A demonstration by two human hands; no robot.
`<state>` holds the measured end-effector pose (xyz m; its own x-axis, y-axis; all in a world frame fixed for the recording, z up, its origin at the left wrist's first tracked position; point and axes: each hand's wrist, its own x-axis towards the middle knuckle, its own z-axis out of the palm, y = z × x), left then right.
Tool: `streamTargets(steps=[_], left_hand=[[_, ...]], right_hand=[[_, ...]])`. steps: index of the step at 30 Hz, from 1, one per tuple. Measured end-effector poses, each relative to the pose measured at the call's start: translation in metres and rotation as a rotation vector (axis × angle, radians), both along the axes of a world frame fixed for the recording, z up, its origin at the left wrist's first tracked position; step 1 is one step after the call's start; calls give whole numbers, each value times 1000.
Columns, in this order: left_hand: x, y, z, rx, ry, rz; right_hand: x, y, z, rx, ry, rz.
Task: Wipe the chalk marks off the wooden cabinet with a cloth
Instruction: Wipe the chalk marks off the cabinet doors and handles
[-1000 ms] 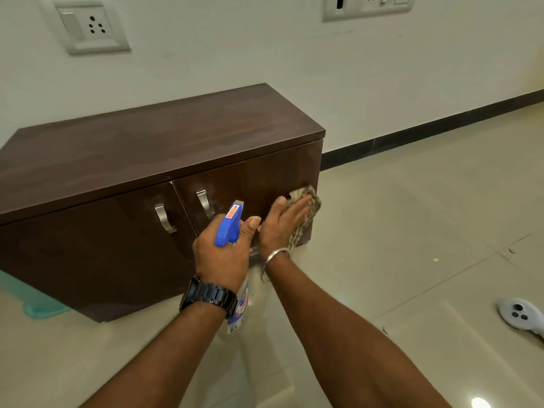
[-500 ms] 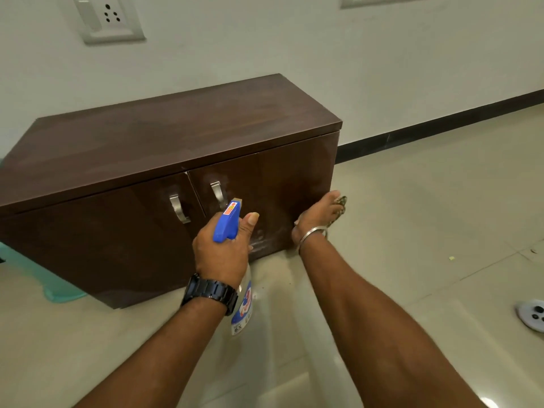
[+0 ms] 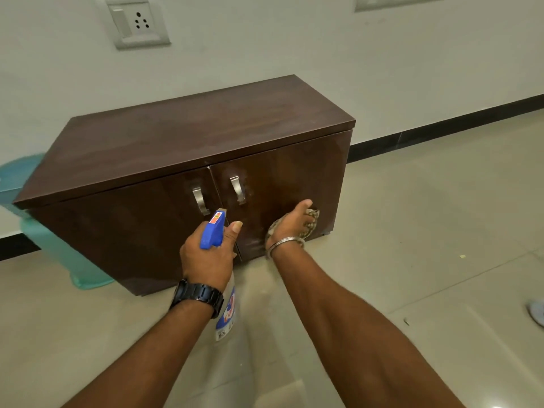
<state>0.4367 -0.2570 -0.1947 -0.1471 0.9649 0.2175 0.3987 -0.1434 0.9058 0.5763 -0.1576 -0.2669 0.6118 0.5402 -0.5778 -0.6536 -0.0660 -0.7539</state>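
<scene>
A dark brown wooden cabinet (image 3: 182, 136) with two doors and metal handles stands against the wall. My right hand (image 3: 293, 225) presses a checked cloth (image 3: 312, 214) flat against the lower part of the right door; only the cloth's edges show around my fingers. A faint whitish smear (image 3: 255, 242) remains low on that door, left of my wrist. My left hand (image 3: 206, 254) grips a spray bottle (image 3: 213, 232) by its blue trigger head, held upright just in front of the gap between the doors.
A teal plastic object (image 3: 59, 254) sits on the floor behind the cabinet's left end. Wall sockets (image 3: 137, 23) are above. A white floor drain (image 3: 537, 312) lies at the right edge. Glossy beige tiles surround the cabinet.
My right hand slid the cloth down the right door to its bottom right corner, then back left along the lower part. My left hand kept the spray bottle in place.
</scene>
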Motion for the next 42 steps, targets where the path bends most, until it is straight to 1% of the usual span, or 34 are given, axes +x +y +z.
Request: streamTargets(steps=[1,2,3,4,6,8,9,10,11,12,14,15,16,18,20,21,24,25,26,27,28,29,31,33,36,37,39,42], left_hand=[[0,-3,0,0,-11,-2],[0,-6,2,9,-16,0],[-1,-8,4,22,-22,8],[-2,-10,5,39,-14,15],[-6,-12,8,53,-2,35],[-10,-17,14,50,-7,46],[-12,-19,16,51,-11,47],[-14,-22,19,50,-9,45],[-17,-23,21,48,-3,47],[-20,-25,22,43,1,51],[-24,-26,22,38,0,66],[-25,-27,21,44,3,79],[-27,-27,20,49,5,88],[-28,-28,20,51,4,88],[-28,-30,22,37,-2,86],[-27,-32,24,34,4,85],[-28,-32,26,45,17,81],[-28,-31,27,49,20,78],[-29,-29,27,52,23,76],[-30,-27,28,55,26,76],[-30,-27,29,58,29,78],[-29,-27,30,58,33,81],[-29,-26,30,54,29,91],[-29,-24,28,47,12,94],[-26,-26,27,35,1,90],[-26,-27,27,31,-3,86],[-25,-28,26,30,-24,78],[-25,-25,25,27,-23,71]], right_hand=[[2,-1,3,-9,-5,10],[-6,-3,2,-38,-20,65],[-17,-4,0,-24,-4,135],[-34,-3,-7,16,67,223],[-70,-4,-23,167,352,412],[-84,-11,-21,228,493,523],[-85,-16,-11,238,507,527],[-84,-14,-3,214,488,490],[-80,-7,1,153,405,453],[-78,0,5,171,402,364],[-78,5,22,197,199,286],[-84,-1,35,242,71,267],[-91,-13,47,283,-72,278],[-103,-31,53,273,-253,317],[-105,-34,35,222,-288,383],[-103,-32,26,181,-246,385],[-97,-2,-6,92,45,399],[-97,-4,-1,109,44,398],[-98,-13,12,145,-73,400],[-102,-27,32,174,-266,393],[-104,-35,37,206,-469,396],[-103,-40,39,259,-599,390],[-97,-45,39,322,-735,364],[-87,-41,46,304,-915,355],[-69,-29,48,400,-1309,379],[-65,-28,45,414,-1401,375],[-57,-29,30,360,-1454,378],[-54,-39,-4,202,-1384,438]])
